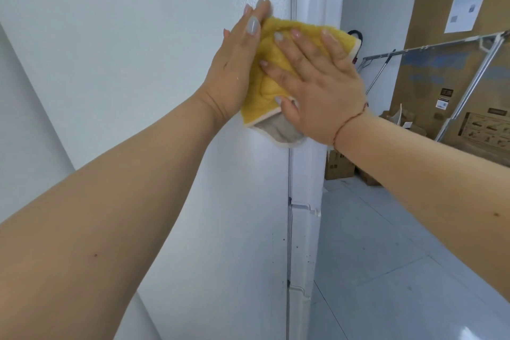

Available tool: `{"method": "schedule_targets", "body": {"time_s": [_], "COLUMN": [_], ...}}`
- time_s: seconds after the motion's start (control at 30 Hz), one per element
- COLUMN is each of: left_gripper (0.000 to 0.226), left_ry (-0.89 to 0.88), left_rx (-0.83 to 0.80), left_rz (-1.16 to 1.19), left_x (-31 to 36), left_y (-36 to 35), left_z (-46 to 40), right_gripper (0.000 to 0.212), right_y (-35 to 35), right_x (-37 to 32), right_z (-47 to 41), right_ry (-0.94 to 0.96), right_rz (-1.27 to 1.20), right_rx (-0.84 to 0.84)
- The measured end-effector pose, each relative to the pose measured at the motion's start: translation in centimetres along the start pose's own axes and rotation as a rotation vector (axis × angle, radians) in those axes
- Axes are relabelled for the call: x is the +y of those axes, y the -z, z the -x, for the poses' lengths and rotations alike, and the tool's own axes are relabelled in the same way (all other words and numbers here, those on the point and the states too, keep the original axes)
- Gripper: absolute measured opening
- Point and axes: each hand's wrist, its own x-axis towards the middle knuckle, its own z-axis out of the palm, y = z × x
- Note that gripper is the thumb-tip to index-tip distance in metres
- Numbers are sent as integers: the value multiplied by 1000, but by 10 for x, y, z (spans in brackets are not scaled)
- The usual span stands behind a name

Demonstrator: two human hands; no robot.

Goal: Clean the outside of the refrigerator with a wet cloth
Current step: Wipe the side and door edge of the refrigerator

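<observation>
A storeroom with a pale tiled floor [386, 257] and big cardboard cartons [452, 69] lies far right; the white refrigerator side panel [138, 63] fills my near left. I have the yellow cloth [269, 74] spread flat against that panel, just beside its right edge by the door seam. My right hand [317, 83] lies open, fingers splayed, pressing the cloth so it wipes broadly. My left hand [234, 63], flat with fingers together, pins the cloth's left edge, probably to stop it bunching. Dark specks [296, 246] lower on the edge trim look uncleaned.
</observation>
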Motion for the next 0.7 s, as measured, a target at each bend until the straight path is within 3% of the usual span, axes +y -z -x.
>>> {"method": "schedule_targets", "body": {"time_s": [0.1,0.3,0.4,0.53,0.7], "left_gripper": [57,58,58,58,57], "left_ry": [-16,-70,-71,-51,-81], "left_rx": [4,16,30,6,5], "left_rz": [-17,8,-10,-2,-13], "left_x": [-1,-7,-9,-9,-10], "left_y": [0,-5,-5,-5,0], "left_z": [1,2,1,0,-1], "right_gripper": [56,63,62,63,66], "right_y": [-5,-26,-31,-17,5], "right_x": [-20,-86,-99,-91,-64], "right_z": [13,120,156,163,109], "right_ry": [-25,258,311,129,-60], "right_rz": [17,-32,-20,-29,21], "right_rx": [-38,-287,-405,-434,-340]}}
